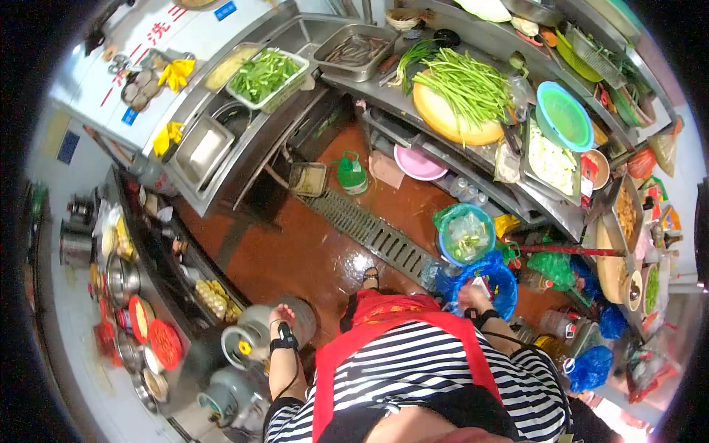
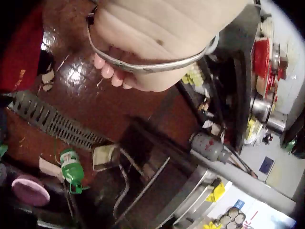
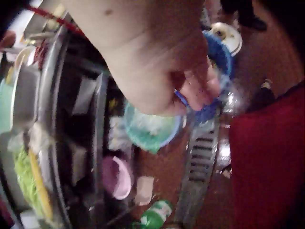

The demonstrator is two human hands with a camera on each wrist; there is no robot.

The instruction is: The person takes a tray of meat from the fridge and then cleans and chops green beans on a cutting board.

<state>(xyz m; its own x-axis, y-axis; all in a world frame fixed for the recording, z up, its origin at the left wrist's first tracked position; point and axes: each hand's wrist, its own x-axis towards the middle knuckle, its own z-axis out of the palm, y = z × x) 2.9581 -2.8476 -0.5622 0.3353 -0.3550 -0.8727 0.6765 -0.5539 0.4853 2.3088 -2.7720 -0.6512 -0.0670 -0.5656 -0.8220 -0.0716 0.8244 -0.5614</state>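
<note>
My left hand (image 1: pixel 282 316) hangs at the left side with loosely bent fingers and a bracelet at the wrist. It holds nothing, and the nearest thing is a grey gas cylinder (image 1: pixel 255 323). On the right, my right hand (image 1: pixel 473 297) is over a bin lined with a blue plastic bag (image 1: pixel 504 284). Its fingers (image 3: pixel 199 90) are bent inward in the right wrist view, and a small white and red piece (image 1: pixel 481 283) shows at the fingertips in the head view. I cannot tell whether the hand grips that piece.
Beside the blue-lined bin stands a second bin with a green liner (image 1: pixel 465 235). A drain grate (image 1: pixel 369 232) crosses the wet red floor, near a green jug (image 1: pixel 351 174) and a pink basin (image 1: pixel 419 162). Green stalks (image 1: pixel 465 88) lie on a round board on the counter.
</note>
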